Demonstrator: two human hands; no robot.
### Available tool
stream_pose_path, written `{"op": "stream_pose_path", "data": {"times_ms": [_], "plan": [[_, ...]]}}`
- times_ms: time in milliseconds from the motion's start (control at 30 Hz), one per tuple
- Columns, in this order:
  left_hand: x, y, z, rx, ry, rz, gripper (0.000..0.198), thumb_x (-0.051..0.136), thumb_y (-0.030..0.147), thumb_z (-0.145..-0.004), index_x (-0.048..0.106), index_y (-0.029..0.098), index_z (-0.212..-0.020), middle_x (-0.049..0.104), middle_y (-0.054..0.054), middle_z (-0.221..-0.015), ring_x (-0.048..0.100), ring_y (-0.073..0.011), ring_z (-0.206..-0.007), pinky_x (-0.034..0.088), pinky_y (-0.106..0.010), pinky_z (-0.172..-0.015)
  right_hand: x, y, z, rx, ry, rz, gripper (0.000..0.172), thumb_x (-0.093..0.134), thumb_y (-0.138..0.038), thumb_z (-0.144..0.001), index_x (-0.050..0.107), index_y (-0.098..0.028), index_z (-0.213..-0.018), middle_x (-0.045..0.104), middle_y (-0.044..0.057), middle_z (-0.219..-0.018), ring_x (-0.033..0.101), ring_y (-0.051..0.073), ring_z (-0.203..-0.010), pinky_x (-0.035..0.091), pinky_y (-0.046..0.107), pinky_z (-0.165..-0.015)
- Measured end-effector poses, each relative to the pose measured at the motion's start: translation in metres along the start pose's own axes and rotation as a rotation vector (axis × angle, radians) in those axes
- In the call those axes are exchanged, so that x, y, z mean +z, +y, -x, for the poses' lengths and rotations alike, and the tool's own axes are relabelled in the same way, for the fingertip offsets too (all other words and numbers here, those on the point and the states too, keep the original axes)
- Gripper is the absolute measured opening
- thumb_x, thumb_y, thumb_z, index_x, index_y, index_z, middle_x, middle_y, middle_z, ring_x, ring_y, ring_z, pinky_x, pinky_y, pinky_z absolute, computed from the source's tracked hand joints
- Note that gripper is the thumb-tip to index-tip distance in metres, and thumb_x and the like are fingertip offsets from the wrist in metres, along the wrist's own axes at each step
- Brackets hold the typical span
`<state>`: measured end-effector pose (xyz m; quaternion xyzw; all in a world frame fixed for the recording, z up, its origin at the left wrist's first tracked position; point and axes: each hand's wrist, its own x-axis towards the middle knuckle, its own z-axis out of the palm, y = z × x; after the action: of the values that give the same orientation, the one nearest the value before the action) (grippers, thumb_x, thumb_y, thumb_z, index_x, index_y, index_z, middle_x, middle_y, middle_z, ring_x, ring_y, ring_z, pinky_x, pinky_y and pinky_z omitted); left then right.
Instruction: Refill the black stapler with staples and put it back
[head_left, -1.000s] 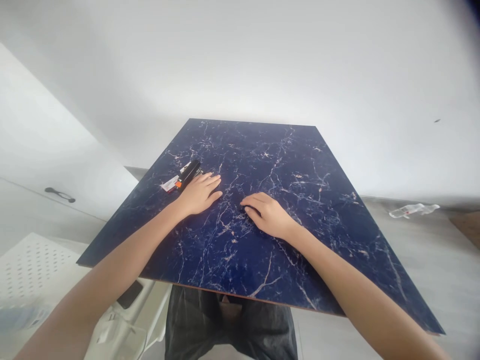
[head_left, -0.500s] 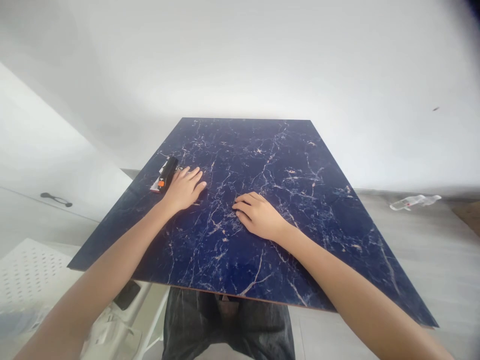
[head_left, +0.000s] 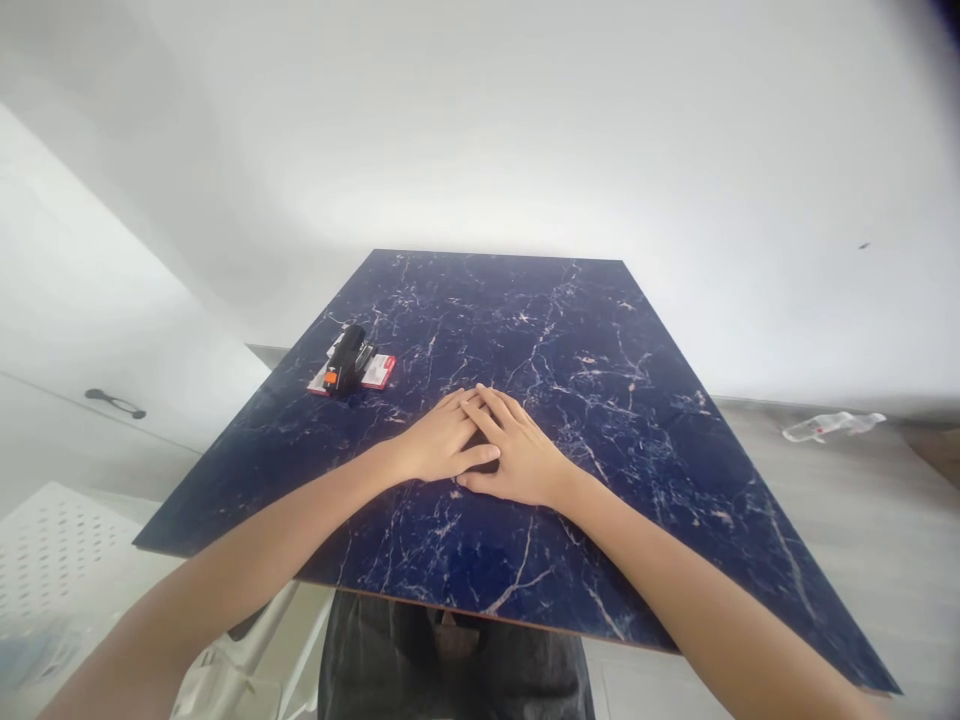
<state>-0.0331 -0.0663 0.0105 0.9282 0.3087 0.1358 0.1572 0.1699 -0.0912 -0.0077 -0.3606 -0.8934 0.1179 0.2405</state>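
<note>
One pale wall (head_left: 480, 130) fills the upper part of the view, seen from above and behind a person's outstretched arms. Before it stands a dark blue tabletop (head_left: 480, 300), patterned like marble with white and rusty veins and edged in reddish brown along the near side. On the left is a white cabinet front (head_left: 75, 300); on the right, a grey floor (head_left: 832, 550). Below the near edge show the person's dark trousers (head_left: 375, 660), and at lower left a white perforated panel (head_left: 52, 550).

Both bare forearms come in from the bottom corners. The left hand (head_left: 431, 445) and right hand (head_left: 525, 460) meet near the middle of the tabletop, loose and unclenched, fingers extended; the right fingers cross over the left fingertips (what lies under the palms is hidden).

Beyond the hands and to the left, well apart from them, a black stapler-like device (head_left: 345, 360) with an orange patch at its near end lies on the tabletop. Just right of it is a small red-and-white box (head_left: 379, 371).

On the floor at right lies a clear plastic bottle (head_left: 829, 427), or something like it. Smaller again are the black cabinet handle (head_left: 115, 404) and a dark speck (head_left: 864, 246) on the wall.
</note>
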Motion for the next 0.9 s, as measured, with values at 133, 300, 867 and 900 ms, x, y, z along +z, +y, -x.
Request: {"op": "stream_pose_path", "data": {"times_ms": [133, 300, 867, 900], "plan": [[0.0, -0.001, 0.002, 0.017, 0.009, -0.051, 0.059, 0.047, 0.051, -0.107, 0.047, 0.024, -0.159, 0.047, -0.014, -0.163, 0.042, -0.0361, -0.152, 0.032, -0.059, -0.126, 0.001, 0.001, 0.0, 0.014, -0.019, -0.008, 0.101, 0.08, -0.056, -0.08, 0.039, -0.017, -0.163, 0.036, 0.022, -0.168, 0.03, 0.045, -0.156, 0.034, 0.069, -0.123], [-0.003, -0.001, 0.005, 0.052, -0.011, -0.102, 0.047, 0.048, 0.042, -0.108, 0.058, 0.024, -0.15, 0.057, -0.011, -0.156, 0.043, -0.0326, -0.151, 0.03, -0.056, -0.129, -0.001, 0.001, -0.001, 0.003, -0.033, -0.018, 0.095, 0.077, -0.059, -0.084, 0.04, -0.019, -0.162, 0.037, 0.02, -0.168, 0.03, 0.043, -0.156, 0.034, 0.068, -0.123], [-0.02, -0.021, 0.013, 0.007, 0.151, -0.156, 0.028, 0.056, 0.035, -0.105, 0.076, 0.027, -0.123, 0.072, -0.006, -0.136, 0.054, -0.0303, -0.141, 0.031, -0.06, -0.126, -0.006, -0.002, 0.0, 0.035, -0.095, 0.023, 0.08, 0.059, -0.054, -0.101, 0.034, -0.014, -0.165, 0.033, 0.022, -0.17, 0.032, 0.038, -0.157, 0.032, 0.061, -0.127], [-0.034, -0.03, 0.017, -0.034, 0.212, -0.188, 0.028, 0.054, 0.036, -0.106, 0.078, 0.028, -0.118, 0.074, -0.005, -0.133, 0.059, -0.0296, -0.136, 0.032, -0.061, -0.124, -0.006, -0.002, 0.0, 0.045, -0.097, 0.026, 0.078, 0.056, -0.055, -0.103, 0.032, -0.013, -0.165, 0.032, 0.022, -0.17, 0.032, 0.039, -0.157, 0.033, 0.061, -0.126]]}}
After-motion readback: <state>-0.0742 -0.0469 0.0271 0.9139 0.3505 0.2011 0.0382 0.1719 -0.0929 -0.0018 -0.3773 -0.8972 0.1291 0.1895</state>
